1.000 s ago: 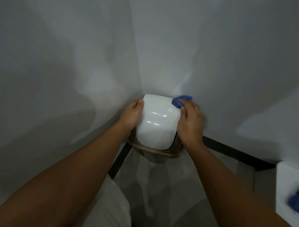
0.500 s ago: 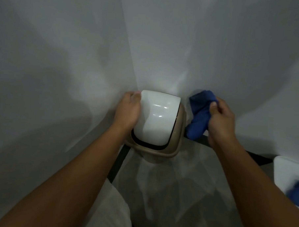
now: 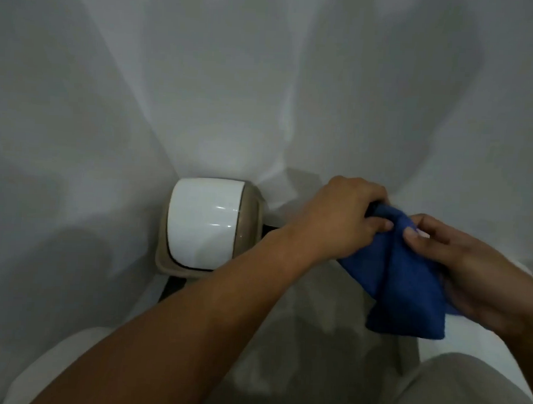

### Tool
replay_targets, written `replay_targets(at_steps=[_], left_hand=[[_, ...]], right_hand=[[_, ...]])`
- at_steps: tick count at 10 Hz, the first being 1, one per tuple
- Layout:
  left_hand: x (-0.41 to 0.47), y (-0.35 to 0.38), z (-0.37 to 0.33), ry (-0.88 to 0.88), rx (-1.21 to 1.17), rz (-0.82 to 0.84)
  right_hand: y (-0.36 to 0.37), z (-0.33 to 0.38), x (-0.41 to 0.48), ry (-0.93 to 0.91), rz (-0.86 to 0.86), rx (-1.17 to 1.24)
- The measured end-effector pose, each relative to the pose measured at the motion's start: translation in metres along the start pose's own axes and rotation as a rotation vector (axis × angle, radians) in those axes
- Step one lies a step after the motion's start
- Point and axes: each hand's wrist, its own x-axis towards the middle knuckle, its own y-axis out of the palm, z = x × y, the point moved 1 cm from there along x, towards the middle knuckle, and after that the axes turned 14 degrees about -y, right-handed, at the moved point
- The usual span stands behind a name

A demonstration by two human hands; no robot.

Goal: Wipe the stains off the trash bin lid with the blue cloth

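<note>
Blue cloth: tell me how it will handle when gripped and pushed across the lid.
The blue cloth probably stays floppy: it sags in folds below both hands. It looks light, held up by fingertip pinches. Its nap seems likely to drag, not skid, on the glossy white lid.

Bare forearms (image 3: 193, 320), no sleeves; pale grey trousers (image 3: 464, 393).
</note>
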Motion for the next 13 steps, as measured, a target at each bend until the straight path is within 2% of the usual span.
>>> replay_targets(at_steps=[1,2,3,4,6,7,8,9,12,13], left_hand=[[0.012,0.019,-0.022,-0.029,-0.134,-0.034],[0.03,0.039,-0.048,0.009,-0.215,-0.008],[0.043,0.077,-0.07,0.137,-0.276,0.213],[0.037,0.144,-0.083,0.342,-0.156,0.396],[0.006,0.29,-0.073,0.73,0.216,0.562],[-0.005,0.334,-0.057,0.864,0.286,0.572],[-0.01,0.354,-0.043,0.918,0.376,0.575],[-0.011,0.366,-0.033,0.887,0.435,0.605],[-0.021,0.361,-0.02,0.772,0.452,0.653],[-0.018,0.35,-0.007,0.744,0.487,0.563]], right_hand=[[-0.015,-0.01,-0.03,-0.03,-0.006,-0.272],[-0.044,-0.018,-0.058,-0.158,-0.219,-0.559],[-0.099,-0.026,-0.096,-0.212,-0.315,-0.756],[-0.149,-0.05,-0.142,-0.197,-0.311,-0.989],[-0.205,-0.138,-0.191,-0.08,-0.069,-1.544],[-0.217,-0.178,-0.196,-0.019,-0.107,-1.503],[-0.217,-0.205,-0.199,0.036,-0.016,-1.576],[-0.216,-0.217,-0.199,0.066,0.077,-1.609],[-0.21,-0.232,-0.215,0.198,0.08,-1.621],[-0.208,-0.219,-0.199,0.239,0.037,-1.602]])
